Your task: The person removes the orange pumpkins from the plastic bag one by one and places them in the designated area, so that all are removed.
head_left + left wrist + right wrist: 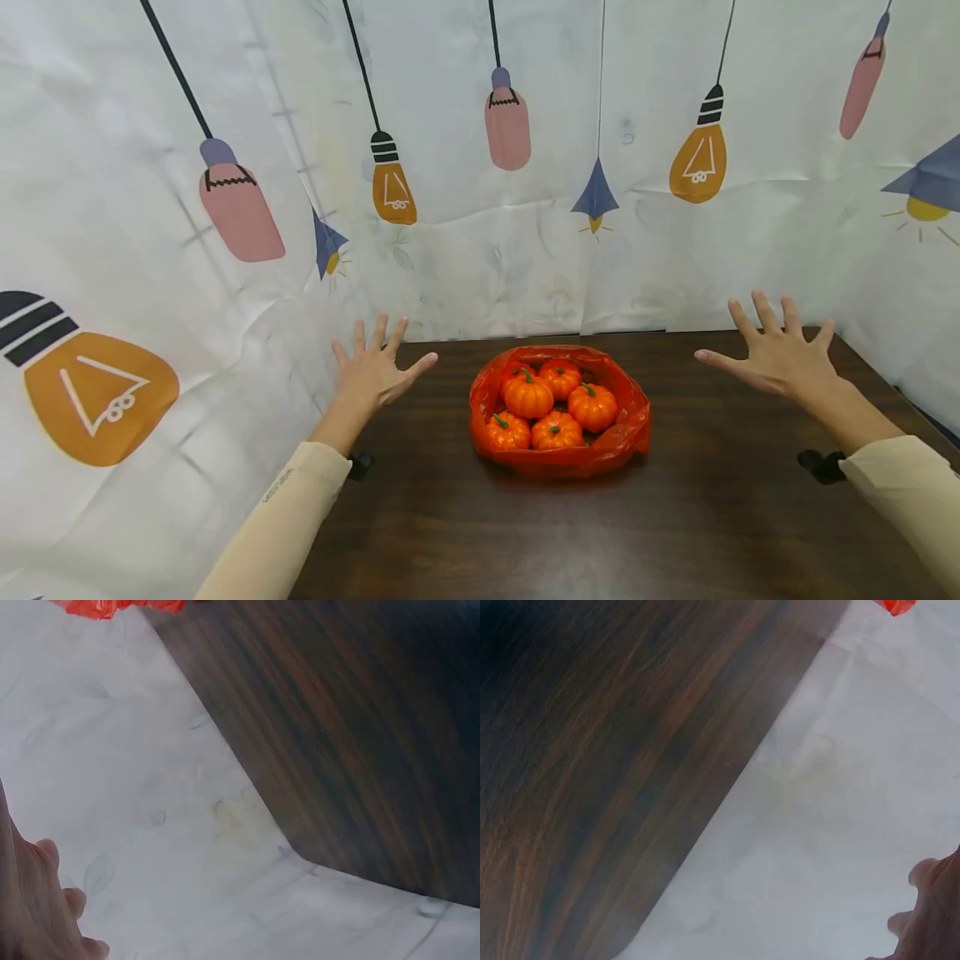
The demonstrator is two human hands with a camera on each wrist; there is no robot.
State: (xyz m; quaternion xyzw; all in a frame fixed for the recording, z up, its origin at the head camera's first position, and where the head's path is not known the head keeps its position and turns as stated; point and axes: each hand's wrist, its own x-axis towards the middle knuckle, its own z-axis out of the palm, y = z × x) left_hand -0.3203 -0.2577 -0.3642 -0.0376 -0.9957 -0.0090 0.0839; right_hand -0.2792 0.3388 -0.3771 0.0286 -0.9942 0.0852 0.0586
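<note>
Several small orange pumpkins [528, 395] with green stems lie inside a red plastic bag [633, 437], its mouth spread wide on the dark table. To the left of the bag, my left hand [369, 372] is held up with fingers spread, touching nothing. My right hand [787, 360] is raised the same way, farther off on the bag's right. The left wrist view shows only part of the left hand [34, 900] and a sliver of the bag [112, 606]. Part of the right hand [934, 911] shows in the right wrist view.
A dark wooden table [525, 533] spreads beneath both hands. White cloth [465, 275] printed with hanging lamps and bulbs stands behind the table and along its left and right sides. Cream sleeves [281, 517] cover both forearms, with a black piece [821, 467] at each wrist.
</note>
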